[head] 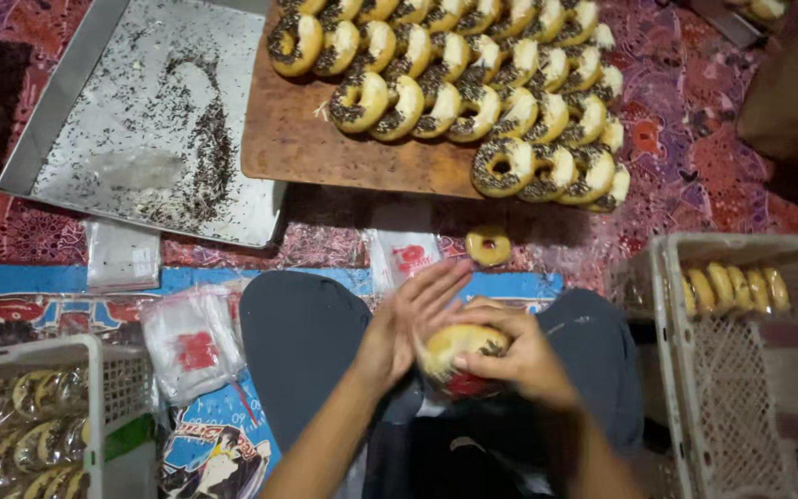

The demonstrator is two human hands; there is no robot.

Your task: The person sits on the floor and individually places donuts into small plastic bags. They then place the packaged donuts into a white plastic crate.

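Right hand pinches a sprinkled doughnut into a clear bag over the lap, left hand spread flat against it; bagged doughnuts fill the left crate, many unbagged wait on the wooden board.

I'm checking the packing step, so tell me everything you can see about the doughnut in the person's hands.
The doughnut is a golden-yellow ring with dark sprinkles along its right edge, lying roughly flat above the person's lap. It looks soft and baked. The right hand grips it from the right and above, fingers curled over it; the left hand presses its open palm against the left side. A thin clear bag with a red print shows beneath it. Its hole is hidden.
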